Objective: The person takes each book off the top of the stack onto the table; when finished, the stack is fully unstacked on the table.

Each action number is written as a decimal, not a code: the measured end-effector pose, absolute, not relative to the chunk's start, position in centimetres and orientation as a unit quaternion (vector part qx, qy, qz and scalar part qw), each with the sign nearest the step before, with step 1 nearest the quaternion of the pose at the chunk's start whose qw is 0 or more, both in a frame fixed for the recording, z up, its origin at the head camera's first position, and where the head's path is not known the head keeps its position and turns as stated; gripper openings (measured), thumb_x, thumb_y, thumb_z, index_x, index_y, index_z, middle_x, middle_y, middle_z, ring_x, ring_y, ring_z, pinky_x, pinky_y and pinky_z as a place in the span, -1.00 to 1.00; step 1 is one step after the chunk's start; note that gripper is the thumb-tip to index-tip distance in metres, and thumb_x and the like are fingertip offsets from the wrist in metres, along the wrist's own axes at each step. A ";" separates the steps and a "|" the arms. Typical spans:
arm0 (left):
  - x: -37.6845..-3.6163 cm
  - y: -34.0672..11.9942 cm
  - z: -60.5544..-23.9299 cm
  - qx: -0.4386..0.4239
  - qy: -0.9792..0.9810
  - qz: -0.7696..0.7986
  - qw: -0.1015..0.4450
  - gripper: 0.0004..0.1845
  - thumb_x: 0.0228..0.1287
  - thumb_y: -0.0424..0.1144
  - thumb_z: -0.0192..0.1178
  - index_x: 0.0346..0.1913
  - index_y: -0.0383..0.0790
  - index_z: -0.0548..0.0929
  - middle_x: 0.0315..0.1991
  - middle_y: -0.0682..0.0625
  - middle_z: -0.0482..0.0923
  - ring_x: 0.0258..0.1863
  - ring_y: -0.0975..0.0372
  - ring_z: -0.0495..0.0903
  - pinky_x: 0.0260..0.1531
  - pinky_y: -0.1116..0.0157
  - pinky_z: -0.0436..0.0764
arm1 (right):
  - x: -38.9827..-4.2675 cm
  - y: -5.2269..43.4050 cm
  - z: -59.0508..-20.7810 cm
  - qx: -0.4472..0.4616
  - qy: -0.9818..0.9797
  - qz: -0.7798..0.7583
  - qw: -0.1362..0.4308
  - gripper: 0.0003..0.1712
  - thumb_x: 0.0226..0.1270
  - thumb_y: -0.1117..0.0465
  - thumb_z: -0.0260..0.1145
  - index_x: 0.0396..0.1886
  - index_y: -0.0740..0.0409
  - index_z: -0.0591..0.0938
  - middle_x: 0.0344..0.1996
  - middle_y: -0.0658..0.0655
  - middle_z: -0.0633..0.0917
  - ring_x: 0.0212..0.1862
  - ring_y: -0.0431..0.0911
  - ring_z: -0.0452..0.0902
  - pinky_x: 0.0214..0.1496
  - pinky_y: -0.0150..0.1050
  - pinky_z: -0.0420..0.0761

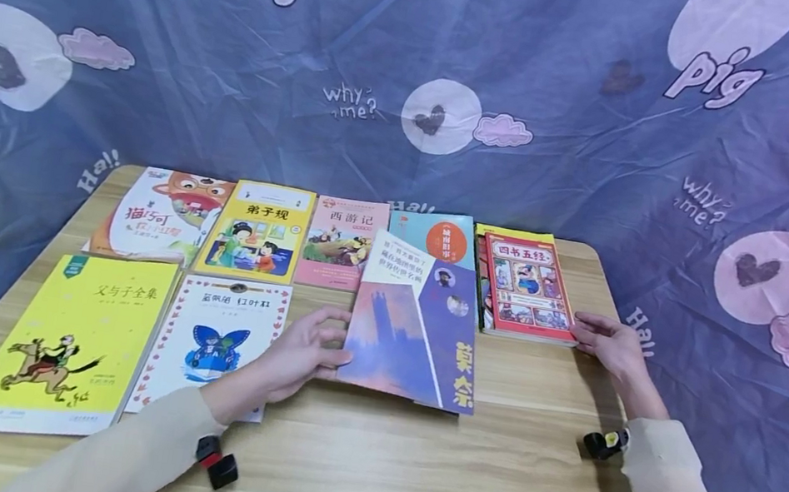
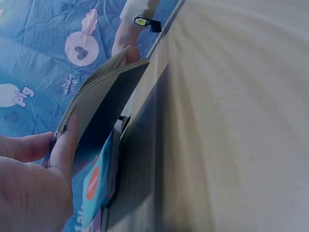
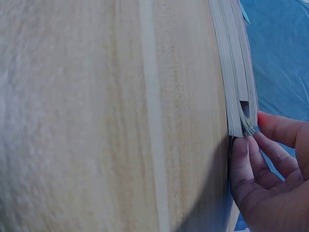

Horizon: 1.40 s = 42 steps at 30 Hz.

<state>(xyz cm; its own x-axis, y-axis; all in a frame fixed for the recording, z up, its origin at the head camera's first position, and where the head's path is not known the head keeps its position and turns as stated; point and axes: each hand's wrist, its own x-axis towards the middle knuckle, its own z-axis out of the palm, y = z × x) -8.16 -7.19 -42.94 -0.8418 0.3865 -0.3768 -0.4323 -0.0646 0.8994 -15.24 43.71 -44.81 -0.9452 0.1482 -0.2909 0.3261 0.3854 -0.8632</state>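
My left hand grips the left edge of a purple and blue paperback in the middle of the wooden table. In the left wrist view my thumb lies on the cover and that edge of the paperback is raised off the wood in my left hand. The paperback overlaps a teal book. My right hand lies at the table's right side. Its fingertips touch the near right corner of a red-covered book that tops a small stack.
Several more books lie flat: a yellow one and a white butterfly one at front left, a cat one, another yellow one and a pink one behind. A blue printed cloth hangs all round.
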 end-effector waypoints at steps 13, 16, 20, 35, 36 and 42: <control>-2.0 -14.8 -42.4 -0.014 0.603 0.737 0.303 -0.36 0.37 -0.45 0.31 0.41 -0.24 0.28 0.03 0.04 0.69 -0.23 0.30 0.74 -0.31 0.40 0.83 | -15.4 43.8 -44.9 0.152 0.838 -0.517 0.086 -0.28 0.56 0.25 0.31 0.53 0.53 0.30 -0.43 -0.53 0.65 -0.31 -0.57 0.62 -0.23 -0.56 0.77; -0.9 -15.7 -42.5 -0.010 0.604 0.734 0.310 -0.39 0.38 -0.43 0.32 0.39 -0.23 0.30 0.02 0.05 0.67 -0.22 0.31 0.71 -0.30 0.39 0.82 | -15.4 43.8 -44.8 0.153 0.838 -0.516 0.088 -0.28 0.57 0.25 0.31 0.54 0.53 0.30 -0.43 -0.53 0.66 -0.31 -0.57 0.62 -0.24 -0.56 0.77; 0.1 -16.4 -42.8 -0.008 0.600 0.732 0.323 -0.39 0.37 -0.42 0.32 0.39 -0.20 0.30 0.05 0.07 0.69 -0.18 0.29 0.73 -0.27 0.39 0.83 | -15.4 43.8 -44.8 0.154 0.836 -0.520 0.088 -0.29 0.56 0.27 0.30 0.53 0.54 0.30 -0.44 -0.52 0.67 -0.31 -0.57 0.62 -0.24 -0.56 0.77; 0.0 -15.3 -44.0 -0.027 0.617 0.713 0.333 -0.38 0.35 -0.45 0.32 0.35 -0.40 0.24 -0.05 0.01 0.65 -0.22 0.25 0.70 -0.30 0.35 0.85 | -15.3 43.7 -44.9 0.147 0.833 -0.528 0.081 -0.29 0.56 0.27 0.31 0.51 0.58 0.31 -0.43 -0.52 0.68 -0.31 -0.58 0.64 -0.25 -0.57 0.76; 0.0 -15.2 -44.1 -0.032 0.621 0.708 0.335 -0.36 0.35 -0.44 0.33 0.36 -0.42 0.23 -0.05 0.00 0.65 -0.22 0.26 0.70 -0.31 0.35 0.85 | -15.4 43.8 -45.0 0.148 0.834 -0.525 0.083 -0.29 0.57 0.26 0.30 0.52 0.56 0.30 -0.43 -0.53 0.68 -0.31 -0.58 0.63 -0.24 -0.57 0.76; -0.4 -14.5 -44.2 -0.046 0.649 0.679 0.340 -0.34 0.31 -0.48 0.37 0.35 -0.52 0.25 -0.12 -0.06 0.67 -0.21 0.19 0.75 -0.22 0.17 0.91 | -15.5 44.0 -45.1 0.152 0.836 -0.519 0.093 -0.28 0.58 0.23 0.29 0.55 0.50 0.29 -0.41 -0.55 0.66 -0.29 -0.57 0.63 -0.22 -0.56 0.76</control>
